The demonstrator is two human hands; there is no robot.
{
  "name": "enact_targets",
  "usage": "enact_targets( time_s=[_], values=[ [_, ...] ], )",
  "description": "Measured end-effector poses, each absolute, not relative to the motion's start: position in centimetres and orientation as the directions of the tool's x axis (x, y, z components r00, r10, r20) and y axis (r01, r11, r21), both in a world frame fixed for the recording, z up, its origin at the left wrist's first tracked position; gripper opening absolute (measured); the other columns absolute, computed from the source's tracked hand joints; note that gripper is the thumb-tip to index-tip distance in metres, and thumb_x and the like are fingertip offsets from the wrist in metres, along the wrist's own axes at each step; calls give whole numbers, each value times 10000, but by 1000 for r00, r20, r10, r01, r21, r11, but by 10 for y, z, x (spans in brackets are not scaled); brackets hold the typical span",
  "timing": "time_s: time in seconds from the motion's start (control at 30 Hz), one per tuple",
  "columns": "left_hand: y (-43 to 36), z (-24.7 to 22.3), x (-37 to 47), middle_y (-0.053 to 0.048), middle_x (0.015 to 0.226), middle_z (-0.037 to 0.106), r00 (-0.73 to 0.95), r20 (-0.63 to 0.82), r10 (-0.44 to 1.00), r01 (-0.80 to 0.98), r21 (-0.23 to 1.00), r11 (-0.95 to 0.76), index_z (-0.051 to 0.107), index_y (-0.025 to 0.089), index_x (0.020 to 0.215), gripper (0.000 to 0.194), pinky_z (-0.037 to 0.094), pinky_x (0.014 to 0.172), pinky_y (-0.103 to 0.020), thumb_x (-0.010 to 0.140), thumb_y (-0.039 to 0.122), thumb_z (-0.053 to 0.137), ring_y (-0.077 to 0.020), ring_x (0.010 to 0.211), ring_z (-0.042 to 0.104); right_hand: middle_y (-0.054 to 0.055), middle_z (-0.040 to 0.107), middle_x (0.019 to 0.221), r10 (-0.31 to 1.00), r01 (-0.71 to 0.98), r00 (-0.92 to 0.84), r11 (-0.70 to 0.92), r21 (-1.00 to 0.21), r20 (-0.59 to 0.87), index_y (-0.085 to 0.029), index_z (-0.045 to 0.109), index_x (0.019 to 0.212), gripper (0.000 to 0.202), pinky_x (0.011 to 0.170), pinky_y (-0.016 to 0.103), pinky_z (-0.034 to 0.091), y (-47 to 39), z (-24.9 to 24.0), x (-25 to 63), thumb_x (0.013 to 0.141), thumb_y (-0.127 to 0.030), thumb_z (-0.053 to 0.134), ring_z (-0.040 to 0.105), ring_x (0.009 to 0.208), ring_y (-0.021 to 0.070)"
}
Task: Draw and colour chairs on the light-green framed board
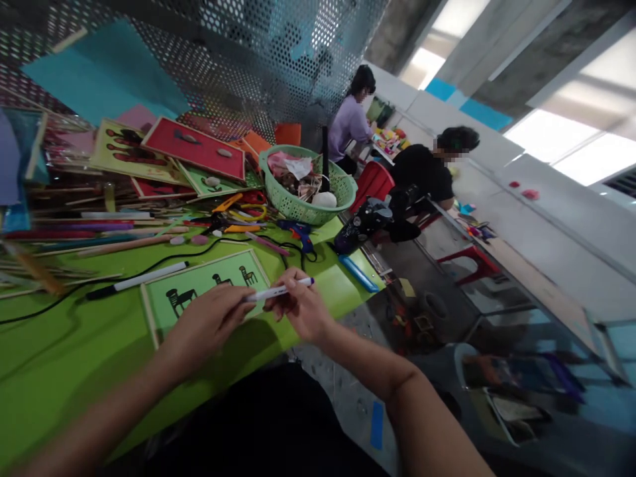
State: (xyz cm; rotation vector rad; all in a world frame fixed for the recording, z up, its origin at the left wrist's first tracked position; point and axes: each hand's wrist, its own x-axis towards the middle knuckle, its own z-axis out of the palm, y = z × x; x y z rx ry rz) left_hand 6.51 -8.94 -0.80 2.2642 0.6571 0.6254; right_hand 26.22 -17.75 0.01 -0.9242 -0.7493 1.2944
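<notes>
A white marker with a purple end is held level between my two hands, above the lower right of a framed green picture. My left hand pinches the marker's left end. On its right part, near the purple tip, my right hand has its fingers closed. The picture shows several black chair shapes and has pale wooden strips along its sides; my left hand hides part of it. Left of the picture lies another white marker with a black cap.
Behind the picture stand a green basket of scraps, a blue glue gun, scissors and stacked framed pictures. A black cord crosses the green table. A dark bottle is at right. Two people sit farther back.
</notes>
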Motion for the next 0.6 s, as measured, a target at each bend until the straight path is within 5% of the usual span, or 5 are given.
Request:
enact_targets(
  time_s=[0.17, 0.43, 0.53, 0.6],
  values=[
    [-87, 13, 64, -16, 859, 687, 729, 163, 665, 263, 831, -491, 656, 225, 1041, 356, 448, 693, -304, 1047, 528, 468, -199, 724, 589, -8, 746, 704, 974, -353, 225, 58, -934, -25, -213, 711, 859, 394, 502, 199, 516, -179, 22, 264, 809, -545, 920, 673, 585, 118],
    [-96, 5, 58, -34, 856, 645, 772, 178, 611, 231, 817, -529, 578, 225, 924, 382, 444, 730, -320, 1107, 498, 384, -209, 783, 594, -16, 755, 695, 956, -239, 263, 194, -951, 129, -234, 676, 841, 397, 527, 254, 541, -185, 14, 241, 855, -574, 881, 662, 512, 135],
    [-100, 3, 58, -48, 889, 696, 829, 178, 529, 193, 798, -571, 665, 226, 963, 381, 480, 771, -332, 1100, 511, 451, -228, 847, 642, -16, 699, 660, 963, -135, 264, 102, -986, 63, -236, 647, 792, 442, 457, 246, 458, -200, 25, 259, 836, -623, 855, 616, 511, 146],
    [-99, 4, 53, -61, 995, 752, 872, 168, 460, 160, 790, -592, 729, 244, 1180, 377, 519, 859, -357, 1087, 540, 516, -248, 952, 681, -25, 620, 625, 965, 39, 262, -20, -999, -9, -231, 625, 733, 460, 449, 242, 393, -222, 40, 291, 852, -639, 801, 538, 504, 132]
  ],
)
